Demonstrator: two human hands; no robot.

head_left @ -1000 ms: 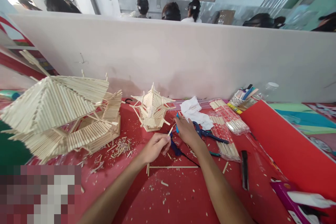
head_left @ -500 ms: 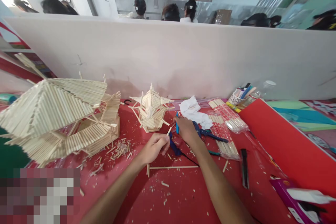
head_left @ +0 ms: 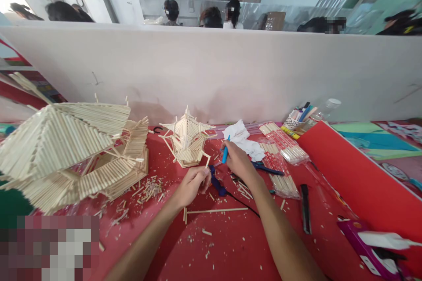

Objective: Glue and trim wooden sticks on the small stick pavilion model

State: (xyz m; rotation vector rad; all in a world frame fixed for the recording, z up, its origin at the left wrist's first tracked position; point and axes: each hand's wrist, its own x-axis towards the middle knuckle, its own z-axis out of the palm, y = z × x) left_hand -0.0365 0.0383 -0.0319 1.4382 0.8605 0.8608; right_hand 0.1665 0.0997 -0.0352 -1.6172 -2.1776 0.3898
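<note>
Your left hand (head_left: 194, 183) has its thumb and fingers pinched round a short stick (head_left: 207, 163), whose upper end meets, in this view, a corner of the small stick model (head_left: 187, 140) just beyond it; whether they touch, you cannot tell. Your right hand (head_left: 238, 158) is curled closed round a slim blue tool (head_left: 225, 153), upright and slightly tilted. Lying closest in your way is the dark blue tool (head_left: 217, 185) between your hands, its cable running towards your right forearm. A long stick (head_left: 217, 210) lies crosswise between your forearms, with crumbs scattered around it. On your left, the large stick model (head_left: 66, 140) crowds the table (head_left: 198, 254), a heap of offcuts (head_left: 150, 189) beside it. On your right, a white cloth (head_left: 245, 140) and bagged sticks (head_left: 284, 178) sit near your wrist, then a black-handled tool (head_left: 306, 208) and a leaning red board (head_left: 356, 180). A pale partition (head_left: 204, 70) closes off the back.
</note>
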